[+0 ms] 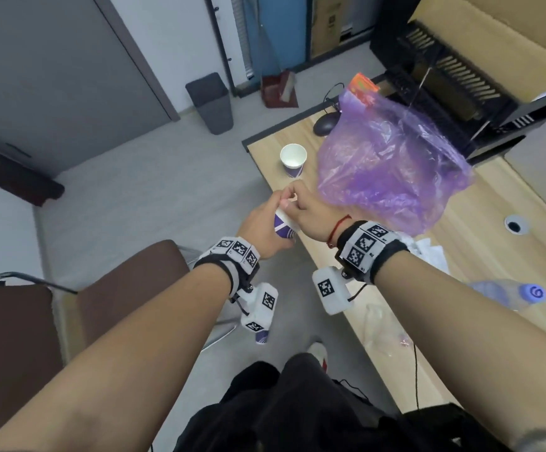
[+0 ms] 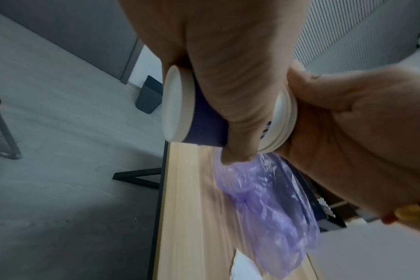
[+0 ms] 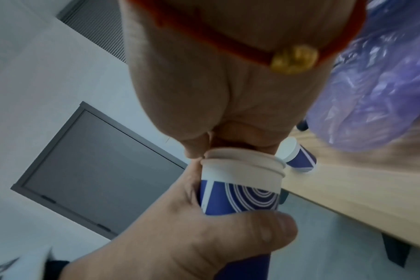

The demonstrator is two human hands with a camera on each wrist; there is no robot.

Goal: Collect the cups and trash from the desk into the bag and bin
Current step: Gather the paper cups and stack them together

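Nested purple-and-white paper cups [image 1: 284, 227] [image 2: 205, 130] [image 3: 240, 191] hang off the desk's left edge. My left hand [image 1: 270, 220] [image 3: 204, 236] grips the outer cup around its wall. My right hand [image 1: 294, 199] [image 3: 228, 141] pinches the rim of the inner cup from above. Another paper cup [image 1: 293, 159] [image 3: 297, 155] stands upright on the wooden desk [image 1: 480, 230] [image 2: 187, 208]. The crumpled purple plastic bag [image 1: 392, 164] [image 2: 271, 199] [image 3: 384, 94] lies on the desk just right of my hands. The grey bin [image 1: 211, 102] [image 2: 149, 94] stands on the floor by the far wall.
Crumpled white tissue [image 1: 428, 249], a clear plastic wrapper [image 1: 382, 324] and a plastic bottle [image 1: 509, 293] lie on the near desk. A mouse [image 1: 325, 123] and black racks [image 1: 444, 79] sit at the far end. A brown chair [image 1: 69, 305] stands at my left.
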